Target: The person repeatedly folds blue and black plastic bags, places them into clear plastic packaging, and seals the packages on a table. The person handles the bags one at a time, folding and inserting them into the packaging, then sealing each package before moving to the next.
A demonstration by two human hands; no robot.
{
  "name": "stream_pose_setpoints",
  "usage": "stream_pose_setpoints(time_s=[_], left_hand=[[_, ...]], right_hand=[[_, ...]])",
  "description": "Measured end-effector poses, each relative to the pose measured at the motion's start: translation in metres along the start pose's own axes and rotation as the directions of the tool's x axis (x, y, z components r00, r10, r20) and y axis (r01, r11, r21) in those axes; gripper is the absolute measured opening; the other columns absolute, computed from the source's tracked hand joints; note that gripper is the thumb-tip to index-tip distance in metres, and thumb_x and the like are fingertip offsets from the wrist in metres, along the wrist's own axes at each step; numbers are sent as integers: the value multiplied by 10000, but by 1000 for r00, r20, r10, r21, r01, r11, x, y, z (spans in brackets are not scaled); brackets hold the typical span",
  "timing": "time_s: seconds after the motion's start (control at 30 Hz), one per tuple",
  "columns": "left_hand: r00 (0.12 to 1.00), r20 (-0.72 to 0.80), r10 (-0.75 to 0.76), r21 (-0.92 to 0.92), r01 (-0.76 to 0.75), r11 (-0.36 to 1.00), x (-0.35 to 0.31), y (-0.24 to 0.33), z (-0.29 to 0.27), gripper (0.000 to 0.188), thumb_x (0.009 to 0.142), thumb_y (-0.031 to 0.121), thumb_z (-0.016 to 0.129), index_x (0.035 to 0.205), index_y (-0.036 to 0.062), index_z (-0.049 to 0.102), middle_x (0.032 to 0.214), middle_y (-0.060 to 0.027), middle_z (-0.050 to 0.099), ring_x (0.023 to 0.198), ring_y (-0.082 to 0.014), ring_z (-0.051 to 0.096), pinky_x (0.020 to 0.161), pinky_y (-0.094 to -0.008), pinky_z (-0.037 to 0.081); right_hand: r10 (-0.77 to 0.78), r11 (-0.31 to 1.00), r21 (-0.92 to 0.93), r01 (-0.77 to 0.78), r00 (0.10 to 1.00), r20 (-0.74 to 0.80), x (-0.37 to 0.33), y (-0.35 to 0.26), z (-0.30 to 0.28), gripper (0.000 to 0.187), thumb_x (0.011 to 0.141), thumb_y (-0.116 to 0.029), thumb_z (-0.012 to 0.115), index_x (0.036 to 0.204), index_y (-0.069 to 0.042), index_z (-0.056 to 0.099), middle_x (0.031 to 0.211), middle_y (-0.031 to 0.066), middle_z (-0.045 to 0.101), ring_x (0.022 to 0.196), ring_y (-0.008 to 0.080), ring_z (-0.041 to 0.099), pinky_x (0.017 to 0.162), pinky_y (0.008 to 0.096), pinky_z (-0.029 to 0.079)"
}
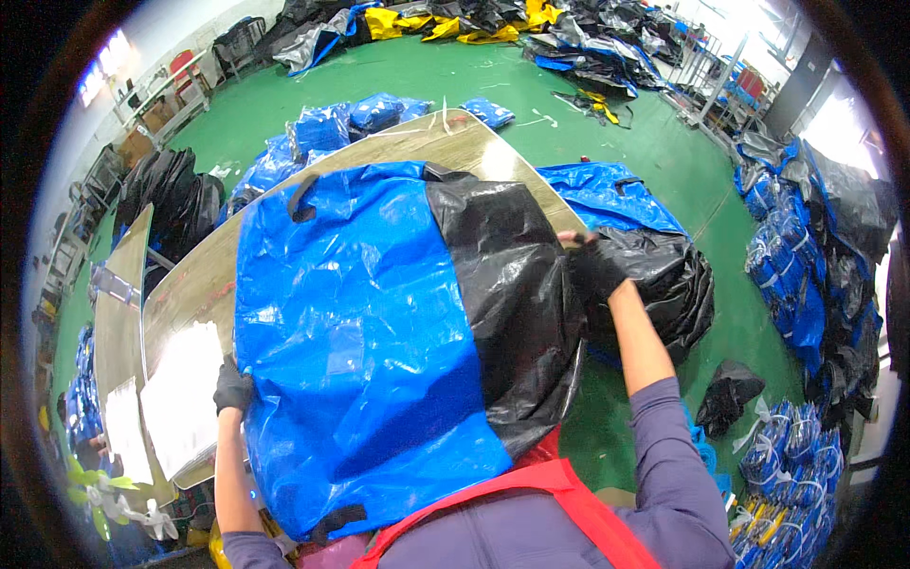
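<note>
A large blue and black plastic-coated bag [379,303] lies spread over a wood-patterned table [194,270] and hangs toward my body over the near edge. It has a black strap loop at its far left corner, a dark strip at the near end and a small clear pocket in the middle. My left hand [233,387], in a dark glove, is closed on the bag's left edge. At the right edge of the black part, my gloved right hand [592,266] is closed on the material, with its fingertips partly in sight.
Another blue and black bag pile [654,256] lies just right of the table. Blue folded bundles [322,128] sit beyond its far edge. Tied blue stacks [796,455] stand at the lower right. Black and yellow sheets [455,24] cover the far green floor [379,76].
</note>
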State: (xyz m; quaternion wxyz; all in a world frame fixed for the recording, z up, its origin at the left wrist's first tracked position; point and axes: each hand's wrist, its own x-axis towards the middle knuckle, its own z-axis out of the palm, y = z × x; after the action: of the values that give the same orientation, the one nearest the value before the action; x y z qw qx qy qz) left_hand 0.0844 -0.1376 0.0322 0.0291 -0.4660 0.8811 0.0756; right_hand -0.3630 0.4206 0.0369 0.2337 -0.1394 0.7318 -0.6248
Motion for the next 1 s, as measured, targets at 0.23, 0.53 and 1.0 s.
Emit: stream_pose_setpoints(time_s=[0.23, 0.53, 1.0], left_hand=[[649, 122, 751, -644, -524, 557, -35, 259, -1, 364, 914, 306, 567, 1196, 77, 576, 1106, -119, 641, 893, -219, 645, 766, -372, 521], [477, -516, 711, -347, -876, 336, -53, 308, 31, 402, 941, 383, 479, 1181, 96, 625, 1093, -195, 651, 1096, -362, 560, 1070, -526, 257], [643, -156, 750, -767, -557, 319, -63, 295, 48, 563, 852, 379, 554, 1343, 114, 482, 1359, -161, 488, 1291, -420, 381, 1078, -468, 290]], right_hand=[[-194, 838, -453, 304, 942, 274, 44, -51, 87, 389, 877, -310, 594, 1131, -16, 586, 1038, 173, 662, 913, 303, 638, 849, 386, 492], [-427, 823, -462, 330, 896, -122, 22, -108, 145, 360, 850, -339, 621, 944, 8, 623, 873, 240, 650, 848, 394, 644, 739, 442, 504], [-171, 862, -395, 317, 916, 363, 17, -50, 161, 390, 856, -284, 606, 1138, -21, 546, 991, 207, 660, 953, 334, 632, 853, 408, 494]])
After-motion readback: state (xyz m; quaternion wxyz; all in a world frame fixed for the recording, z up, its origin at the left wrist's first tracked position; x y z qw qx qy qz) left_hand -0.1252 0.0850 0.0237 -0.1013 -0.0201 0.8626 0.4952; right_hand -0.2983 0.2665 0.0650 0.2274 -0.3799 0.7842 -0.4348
